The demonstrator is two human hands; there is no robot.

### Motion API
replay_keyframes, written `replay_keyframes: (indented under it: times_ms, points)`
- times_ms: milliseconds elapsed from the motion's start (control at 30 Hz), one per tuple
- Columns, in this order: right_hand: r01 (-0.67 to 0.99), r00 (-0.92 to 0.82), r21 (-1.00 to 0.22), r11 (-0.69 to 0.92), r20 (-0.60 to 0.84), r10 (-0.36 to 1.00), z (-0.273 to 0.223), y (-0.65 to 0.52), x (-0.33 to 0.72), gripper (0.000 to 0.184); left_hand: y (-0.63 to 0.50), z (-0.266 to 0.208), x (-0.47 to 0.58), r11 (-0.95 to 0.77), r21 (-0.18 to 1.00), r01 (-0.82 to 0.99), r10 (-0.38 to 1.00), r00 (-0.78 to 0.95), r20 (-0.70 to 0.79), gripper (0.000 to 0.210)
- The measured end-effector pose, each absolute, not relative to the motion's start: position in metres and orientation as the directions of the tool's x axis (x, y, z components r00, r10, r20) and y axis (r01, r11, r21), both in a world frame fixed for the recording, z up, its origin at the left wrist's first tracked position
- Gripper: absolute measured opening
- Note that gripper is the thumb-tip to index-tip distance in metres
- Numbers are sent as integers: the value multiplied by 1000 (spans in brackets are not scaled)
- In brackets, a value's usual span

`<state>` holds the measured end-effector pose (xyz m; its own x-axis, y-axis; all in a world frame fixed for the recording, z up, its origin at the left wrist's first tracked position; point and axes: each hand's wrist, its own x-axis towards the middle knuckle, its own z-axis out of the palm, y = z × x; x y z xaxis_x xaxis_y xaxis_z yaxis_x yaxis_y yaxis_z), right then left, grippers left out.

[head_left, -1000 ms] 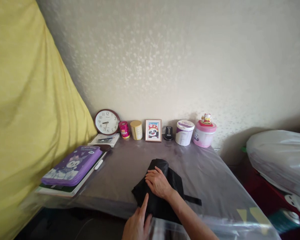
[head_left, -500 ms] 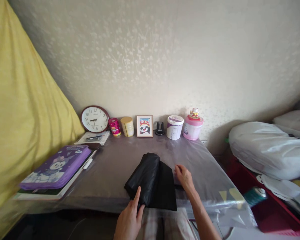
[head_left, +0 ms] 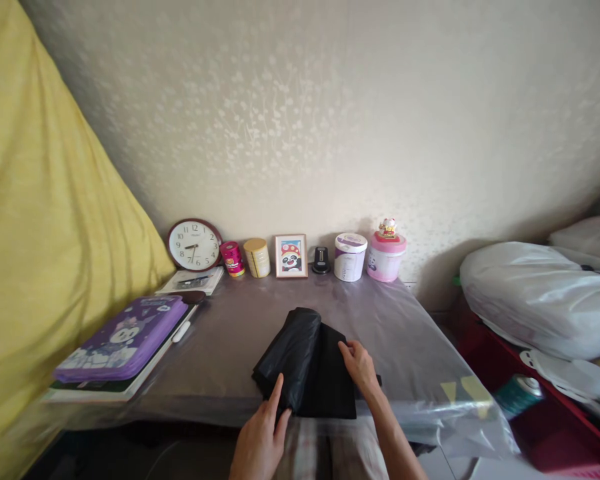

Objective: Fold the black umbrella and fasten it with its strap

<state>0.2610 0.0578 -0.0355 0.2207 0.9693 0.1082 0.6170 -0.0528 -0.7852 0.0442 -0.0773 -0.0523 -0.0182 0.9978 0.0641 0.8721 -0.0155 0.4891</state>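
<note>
A thin, slightly shiny black sheet (head_left: 293, 357), folded over on itself, lies at the table's front edge; I cannot tell whether it is cloth or plastic. Its thicker folded part is on the left, and a flat flap (head_left: 330, 380) spreads to the right. My left hand (head_left: 265, 427) grips the front left part, index finger stretched along the top and thumb at the near edge; its other fingers are hidden. At the flap's right edge, my right hand (head_left: 357, 363) pinches the material between thumb and fingers.
A purple case (head_left: 125, 340) rests on books at the left. Along the wall stand a clock (head_left: 195, 245), canisters (head_left: 257, 258), a framed panda picture (head_left: 291, 257) and tubs (head_left: 351, 258). Plastic film covers the table (head_left: 405, 340). White bags (head_left: 535, 293) and a spray can (head_left: 520, 395) are right.
My right hand has moved left onto the flap's right edge and closed on it. My left hand keeps its place on the folded part. The view has shifted slightly.
</note>
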Motion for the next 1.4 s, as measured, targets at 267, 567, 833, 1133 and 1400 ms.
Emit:
replay_keyframes:
  times_ms: [267,567,833,1133,1400]
  points:
    - [308,142,-951,-17,28,990,-27,61,260,49,-75,-51,42,-23,616,788,999,-5,44,54]
    - [110,49,-994,2,8,999,5,66,216,56,-75,-43,45,-7,526,850,999,29,-34,56]
    - [203,53,-979,28,39,998,2,82,179,56,-73,-36,50,59,529,847,993,4,-117,56]
    - [272,-73,-962,27,7,997,-2,82,158,39,-72,-48,44,35,521,853,995,17,-95,53]
    - [549,-205,-791,272,189,960,-1,73,160,27,-78,-53,47,77,694,715,995,-104,-3,71]
